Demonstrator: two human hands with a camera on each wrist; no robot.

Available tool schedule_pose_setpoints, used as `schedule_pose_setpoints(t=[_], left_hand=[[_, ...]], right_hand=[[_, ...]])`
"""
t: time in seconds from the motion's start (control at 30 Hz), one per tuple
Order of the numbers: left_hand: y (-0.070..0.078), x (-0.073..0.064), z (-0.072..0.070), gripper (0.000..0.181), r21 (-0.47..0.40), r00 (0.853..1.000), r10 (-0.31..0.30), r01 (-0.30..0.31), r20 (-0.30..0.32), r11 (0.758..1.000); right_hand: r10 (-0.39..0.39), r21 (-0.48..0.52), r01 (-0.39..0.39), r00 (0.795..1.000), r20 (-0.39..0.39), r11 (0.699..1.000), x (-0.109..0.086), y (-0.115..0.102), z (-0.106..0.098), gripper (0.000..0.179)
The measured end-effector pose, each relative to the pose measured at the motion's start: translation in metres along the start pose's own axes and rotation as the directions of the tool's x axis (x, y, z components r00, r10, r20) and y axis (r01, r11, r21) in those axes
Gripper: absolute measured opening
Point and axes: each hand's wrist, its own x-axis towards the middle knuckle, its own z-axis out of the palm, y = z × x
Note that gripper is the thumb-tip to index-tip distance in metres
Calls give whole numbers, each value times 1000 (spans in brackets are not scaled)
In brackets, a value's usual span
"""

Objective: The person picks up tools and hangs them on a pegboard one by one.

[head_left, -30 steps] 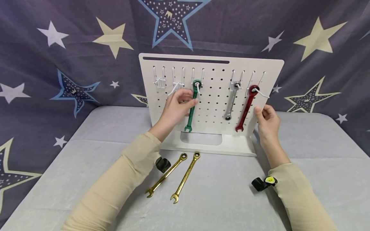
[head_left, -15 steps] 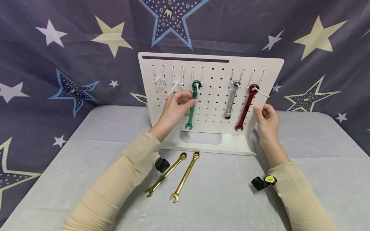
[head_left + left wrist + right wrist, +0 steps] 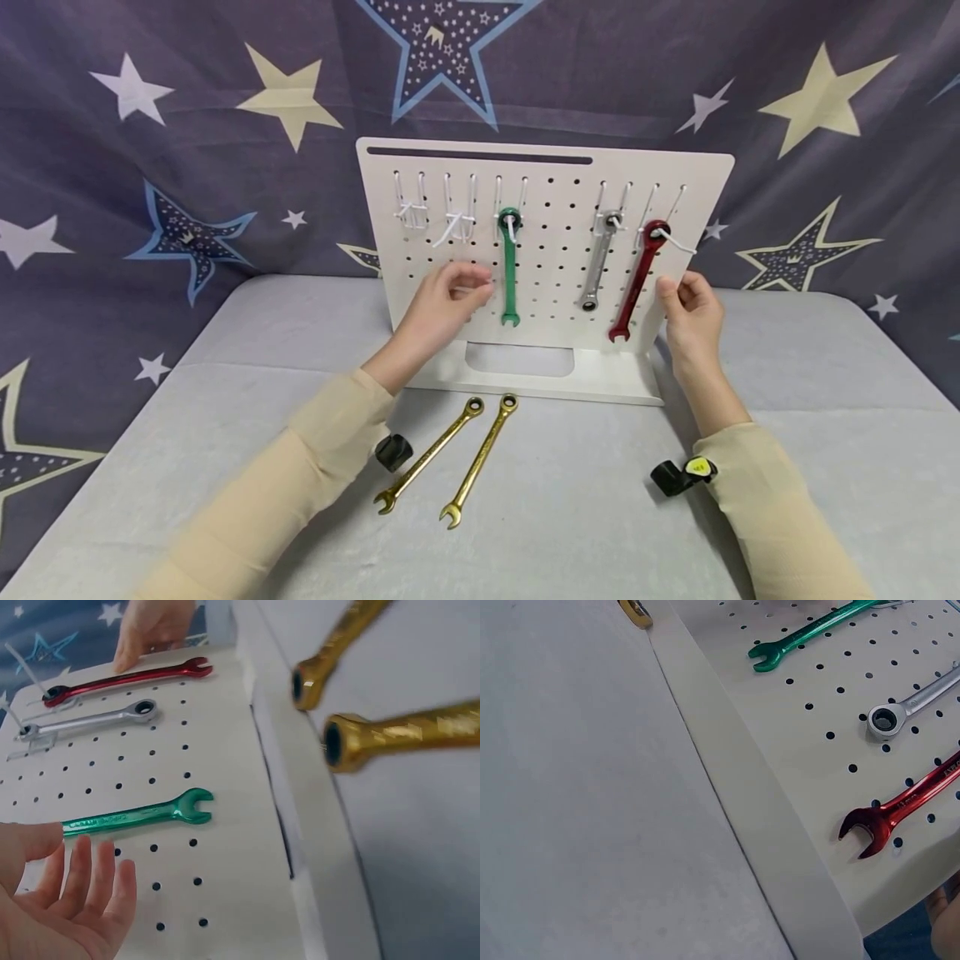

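Observation:
On a white pegboard [image 3: 667, 167], a green ratchet wrench [image 3: 510, 275] hangs by its ring end from a white hook, open end down. My left hand [image 3: 438, 304] is just left of it, fingers loosely bent, holding nothing. In the left wrist view the thumb of the left hand [image 3: 67, 915] overlaps the end of the green wrench [image 3: 127, 818] at the picture's edge. My right hand [image 3: 693, 325] grips the board's right edge, thumb in front and fingers partly hidden behind. Beside it hang a red wrench [image 3: 636, 287] and a silver wrench [image 3: 597, 267].
Two gold wrenches [image 3: 429, 458] lie side by side on the grey tabletop [image 3: 570, 500] before the board's base. Bare white hooks [image 3: 456, 227] stand at the board's left. A star-patterned cloth [image 3: 600, 75] hangs behind.
My left hand has let go of the green wrench and drawn back left and down. The wrench has swung from a slant to nearly straight down. My right hand stays at the edge.

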Motion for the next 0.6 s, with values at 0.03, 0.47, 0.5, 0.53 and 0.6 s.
schedule_pose_setpoints(t=[0.03,0.47,0.5,0.53,0.6], left_hand=[[-1,-3,-2,25,12,1000,-2,2,15,1000],[-21,-53,-27,20,121,985,2,-23,171,992],[-23,-56,-29,20,128,983,-8,-16,184,992],[-25,-59,-31,21,137,980,-18,-10,198,991],[-29,-65,-33,22,146,973,-38,4,228,989]], right_hand=[[3,0,-3,1000,2,1000,0,0,0,7],[5,-2,-5,1000,4,1000,-1,-1,0,7],[7,-6,-7,1000,3,1000,-1,-1,0,7],[8,-13,-8,1000,2,1000,-1,-1,0,7],[14,-16,-14,1000,1,1000,-1,-1,0,7]])
